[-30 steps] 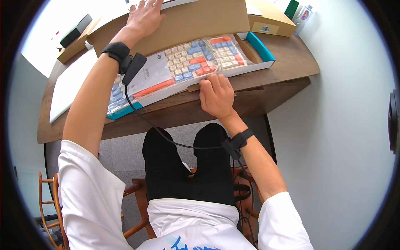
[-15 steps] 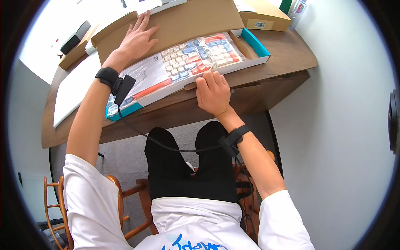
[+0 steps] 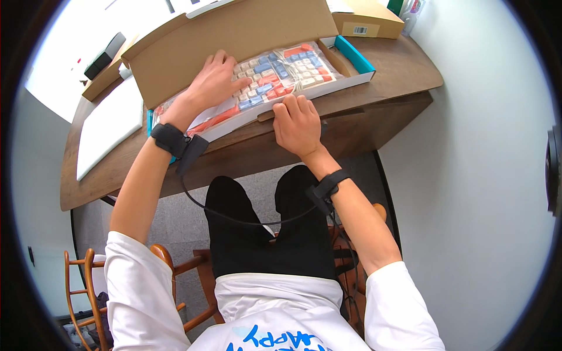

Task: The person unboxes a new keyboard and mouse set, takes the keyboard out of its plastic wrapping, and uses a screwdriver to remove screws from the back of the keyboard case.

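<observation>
An opened keyboard box (image 3: 345,81), white outside with teal ends, lies on the desk with its brown cardboard lid (image 3: 257,29) raised at the far side. In it rests a keyboard (image 3: 257,88) with cream, blue and orange keys, under clear plastic wrap with a pale coiled cable (image 3: 300,75) on top. My left hand (image 3: 215,82) is over the keyboard's left part, fingers slightly bent, thumb apart, holding nothing I can see. Beneath it a pale sheet (image 3: 216,111) is partly hidden. At the box's near edge my right hand (image 3: 297,126) curls closed on a brown cardboard flap (image 3: 266,116).
A white slab-like thing (image 3: 111,134) lies at the desk's left. Behind the box are a black object (image 3: 105,57) at left and another cardboard box (image 3: 369,26) at right. Black wrist straps (image 3: 170,139) are joined by a cable (image 3: 234,219). A wooden chair (image 3: 88,286) stands lower left.
My left hand has come off the raised lid and moved down and right over the keyboard, covering part of the sheet. The right hand stays at the box's near edge.
</observation>
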`<state>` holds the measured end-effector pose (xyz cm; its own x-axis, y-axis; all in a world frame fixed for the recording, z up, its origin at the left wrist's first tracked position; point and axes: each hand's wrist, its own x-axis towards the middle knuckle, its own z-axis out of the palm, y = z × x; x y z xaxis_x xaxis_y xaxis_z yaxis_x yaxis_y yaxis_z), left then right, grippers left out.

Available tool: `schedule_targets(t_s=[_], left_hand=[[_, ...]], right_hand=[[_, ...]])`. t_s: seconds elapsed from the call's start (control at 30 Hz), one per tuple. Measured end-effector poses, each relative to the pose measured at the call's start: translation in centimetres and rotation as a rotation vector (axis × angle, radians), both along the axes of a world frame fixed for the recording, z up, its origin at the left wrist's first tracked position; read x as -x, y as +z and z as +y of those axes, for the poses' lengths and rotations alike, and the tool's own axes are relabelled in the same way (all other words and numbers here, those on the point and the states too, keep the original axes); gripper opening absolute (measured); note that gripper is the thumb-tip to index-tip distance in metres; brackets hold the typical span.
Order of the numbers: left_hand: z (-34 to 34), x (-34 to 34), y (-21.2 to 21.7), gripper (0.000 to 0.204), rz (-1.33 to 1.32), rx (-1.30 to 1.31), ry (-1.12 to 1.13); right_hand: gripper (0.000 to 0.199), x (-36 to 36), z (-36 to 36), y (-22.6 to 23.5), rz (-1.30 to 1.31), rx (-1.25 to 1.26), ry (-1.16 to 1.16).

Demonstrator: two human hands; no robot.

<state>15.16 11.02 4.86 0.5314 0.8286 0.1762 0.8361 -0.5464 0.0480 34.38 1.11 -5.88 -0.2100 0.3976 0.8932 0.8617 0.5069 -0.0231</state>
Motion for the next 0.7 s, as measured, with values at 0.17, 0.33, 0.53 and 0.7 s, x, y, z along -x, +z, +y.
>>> schedule_targets(t_s=[0.17,0.33,0.53,0.7], left_hand=[[0.6,0.2,1.0,0.066,-0.044,0.034,0.003],[1.5,0.4,1.9,0.07,-0.023,0.143,-0.012],[1.9,1.1,2.5,0.08,-0.013,0.059,-0.06],[1.2,1.4,3.7,0.087,0.101,0.381,0.082]], right_hand=[[0.015,0.3,-0.3,0.2,0.015,0.007,0.004],[0.016,0.7,-0.8,0.3,0.0,0.044,-0.027],[0.018,1.8,-1.5,0.9,0.001,0.089,-0.019],[0.019,2.6,-2.8,1.1,-0.019,0.092,-0.023]])
